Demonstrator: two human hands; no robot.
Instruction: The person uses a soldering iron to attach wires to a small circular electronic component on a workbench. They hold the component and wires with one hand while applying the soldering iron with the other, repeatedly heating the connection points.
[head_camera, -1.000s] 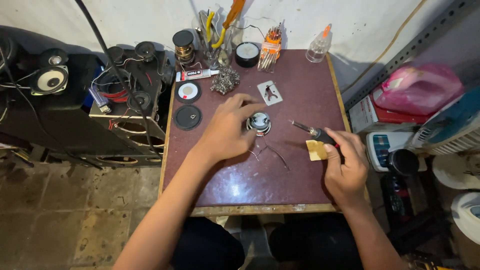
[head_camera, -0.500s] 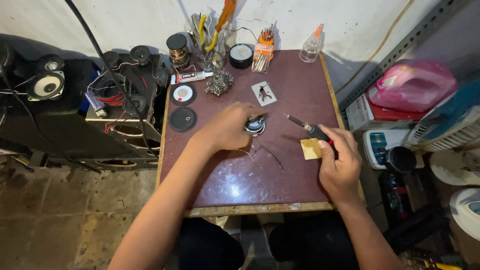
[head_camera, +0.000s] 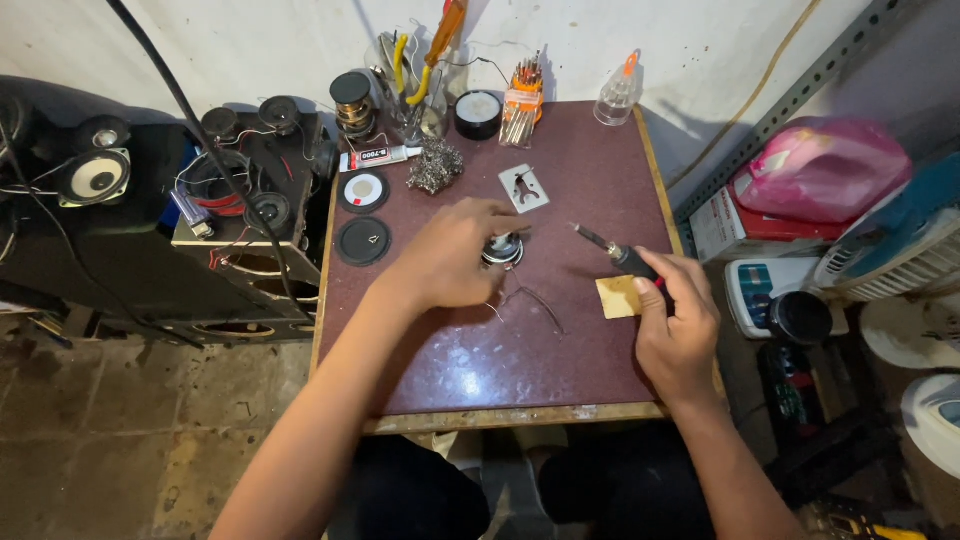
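Maroon desk (head_camera: 560, 370), seen from above, with worn pale edging. Left hand (head_camera: 450, 255) lies near the desk's centre, its fingers (head_camera: 495, 215) curled over a small round speaker (head_camera: 503, 250): a metallic, silvery disc with a dark middle, partly hidden, thin wires (head_camera: 530, 300) trailing from it toward the near edge. Right hand (head_camera: 680, 320) grips a soldering iron (head_camera: 612, 247), fingers wrapped around the dark handle, tip pointing toward the speaker but apart from it. A yellow sponge pad (head_camera: 616, 297) lies just beside that hand.
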